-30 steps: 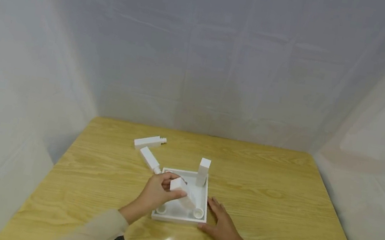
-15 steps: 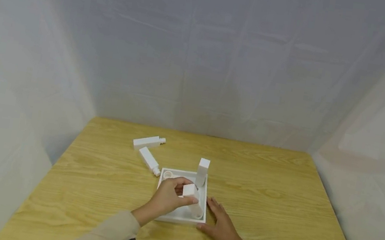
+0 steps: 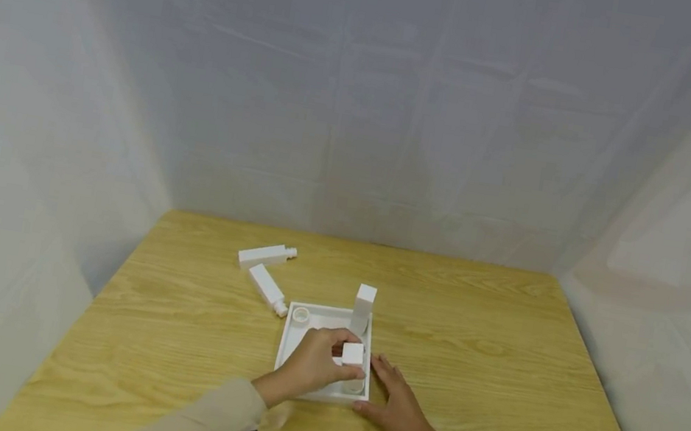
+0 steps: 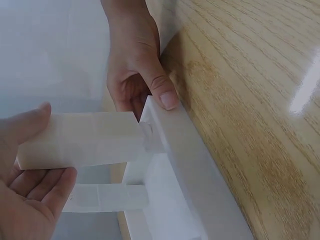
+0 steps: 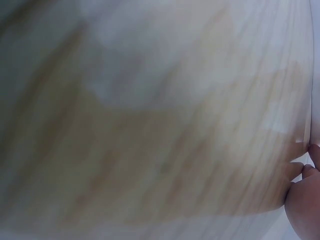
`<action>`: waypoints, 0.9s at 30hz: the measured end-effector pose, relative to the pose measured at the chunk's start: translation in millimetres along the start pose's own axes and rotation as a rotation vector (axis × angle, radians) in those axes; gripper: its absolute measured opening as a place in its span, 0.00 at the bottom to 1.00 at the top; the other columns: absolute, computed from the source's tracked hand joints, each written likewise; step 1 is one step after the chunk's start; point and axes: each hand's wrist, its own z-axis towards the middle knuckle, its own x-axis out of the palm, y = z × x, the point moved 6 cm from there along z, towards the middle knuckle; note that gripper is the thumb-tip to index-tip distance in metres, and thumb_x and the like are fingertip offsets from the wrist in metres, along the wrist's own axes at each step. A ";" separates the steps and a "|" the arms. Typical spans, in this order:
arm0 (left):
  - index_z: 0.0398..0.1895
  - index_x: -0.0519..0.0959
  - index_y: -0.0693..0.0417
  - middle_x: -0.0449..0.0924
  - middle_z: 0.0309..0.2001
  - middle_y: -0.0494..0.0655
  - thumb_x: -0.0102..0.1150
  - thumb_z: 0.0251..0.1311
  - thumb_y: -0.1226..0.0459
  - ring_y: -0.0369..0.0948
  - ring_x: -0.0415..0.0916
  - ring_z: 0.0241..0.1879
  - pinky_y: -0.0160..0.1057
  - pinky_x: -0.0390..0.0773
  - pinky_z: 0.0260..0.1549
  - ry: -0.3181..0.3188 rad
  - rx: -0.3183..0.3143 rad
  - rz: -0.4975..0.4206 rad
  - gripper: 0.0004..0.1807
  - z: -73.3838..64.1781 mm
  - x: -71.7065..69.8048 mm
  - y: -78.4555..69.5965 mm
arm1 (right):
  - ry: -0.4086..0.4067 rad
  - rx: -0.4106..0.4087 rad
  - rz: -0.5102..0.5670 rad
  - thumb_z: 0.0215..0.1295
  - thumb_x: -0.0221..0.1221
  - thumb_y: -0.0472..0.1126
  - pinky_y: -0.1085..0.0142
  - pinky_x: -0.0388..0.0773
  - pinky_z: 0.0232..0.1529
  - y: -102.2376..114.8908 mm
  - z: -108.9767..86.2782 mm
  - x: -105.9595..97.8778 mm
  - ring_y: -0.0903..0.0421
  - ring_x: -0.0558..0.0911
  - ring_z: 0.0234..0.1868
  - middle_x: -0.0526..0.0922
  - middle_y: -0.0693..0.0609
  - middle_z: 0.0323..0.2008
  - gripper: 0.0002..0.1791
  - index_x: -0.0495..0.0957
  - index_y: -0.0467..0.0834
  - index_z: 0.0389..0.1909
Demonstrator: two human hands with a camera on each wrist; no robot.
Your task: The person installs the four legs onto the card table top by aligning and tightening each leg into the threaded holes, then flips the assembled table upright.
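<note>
My left hand (image 3: 313, 363) pinches a white square table leg (image 3: 353, 353) between thumb and fingers. The leg stands nearly upright, its lower end at the round socket in the near right corner of a white square tabletop (image 3: 300, 337) rimmed like a tray. In the left wrist view that end of the leg (image 4: 82, 140) meets the corner, mostly hidden by the rim. My right hand (image 3: 400, 410) holds this same corner, thumb on the front rim and fingers along the right side. Another leg (image 3: 363, 307) stands upright in the far right corner.
Two loose white legs with threaded ends, a farther one (image 3: 266, 256) and a nearer one (image 3: 267, 289), lie on the wooden table (image 3: 470, 323) left of and behind the tabletop. An unfilled round socket (image 3: 301, 315) shows at the far left corner. Pale sheeting surrounds the table.
My left hand has moved right and slightly nearer, bringing the leg from a tilt over the tabletop's middle to nearly upright at the near right socket. The right hand has stayed put.
</note>
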 end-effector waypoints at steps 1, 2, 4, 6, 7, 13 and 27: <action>0.40 0.82 0.62 0.85 0.37 0.51 0.75 0.45 0.63 0.45 0.84 0.38 0.27 0.81 0.39 0.003 0.002 -0.001 0.19 0.0 1.6 0.3 | 0.001 0.001 0.000 0.54 0.67 0.58 0.34 0.50 0.66 0.1 0.0 0.0 0.33 0.55 0.70 0.57 0.35 0.71 0.49 0.58 0.41 0.72; 0.40 0.82 0.62 0.85 0.37 0.51 0.75 0.45 0.64 0.45 0.84 0.38 0.27 0.81 0.39 0.005 0.002 -0.002 0.19 0.0 3.4 0.4 | 0.001 0.002 -0.002 0.54 0.67 0.59 0.34 0.50 0.66 0.3 0.0 -0.1 0.33 0.54 0.70 0.57 0.36 0.71 0.49 0.58 0.41 0.72; 0.40 0.82 0.62 0.85 0.38 0.52 0.75 0.45 0.63 0.45 0.84 0.39 0.26 0.80 0.39 0.008 0.001 -0.009 0.19 0.0 7.1 1.3 | -0.001 0.004 -0.009 0.54 0.67 0.60 0.34 0.50 0.67 0.8 0.1 -0.4 0.34 0.54 0.71 0.57 0.36 0.71 0.49 0.59 0.42 0.72; 0.40 0.82 0.61 0.85 0.38 0.52 0.75 0.45 0.62 0.45 0.84 0.39 0.26 0.80 0.39 0.008 -0.001 -0.011 0.19 0.2 10.1 2.3 | 0.000 0.006 -0.010 0.53 0.66 0.60 0.35 0.49 0.67 1.3 0.3 -0.5 0.34 0.54 0.71 0.57 0.37 0.71 0.49 0.59 0.41 0.71; 0.40 0.82 0.61 0.85 0.38 0.52 0.75 0.45 0.62 0.45 0.84 0.39 0.26 0.80 0.39 0.007 -0.002 -0.010 0.19 0.3 11.2 2.6 | 0.002 0.008 -0.004 0.53 0.67 0.60 0.34 0.49 0.67 1.4 0.4 -0.5 0.34 0.54 0.71 0.56 0.37 0.71 0.50 0.59 0.41 0.71; 0.40 0.82 0.62 0.85 0.39 0.53 0.75 0.44 0.63 0.45 0.84 0.40 0.28 0.81 0.40 0.004 0.021 -0.030 0.19 1.1 15.6 2.2 | -0.006 0.001 0.009 0.53 0.67 0.59 0.33 0.49 0.66 0.3 -0.5 0.2 0.32 0.54 0.70 0.57 0.36 0.71 0.50 0.59 0.38 0.71; 0.41 0.82 0.62 0.85 0.40 0.53 0.75 0.44 0.62 0.45 0.84 0.40 0.26 0.80 0.40 0.026 0.029 -0.026 0.20 3.9 17.4 0.8 | -0.003 -0.012 0.003 0.53 0.66 0.60 0.36 0.48 0.68 0.6 0.0 -0.3 0.36 0.54 0.71 0.57 0.37 0.71 0.50 0.59 0.38 0.70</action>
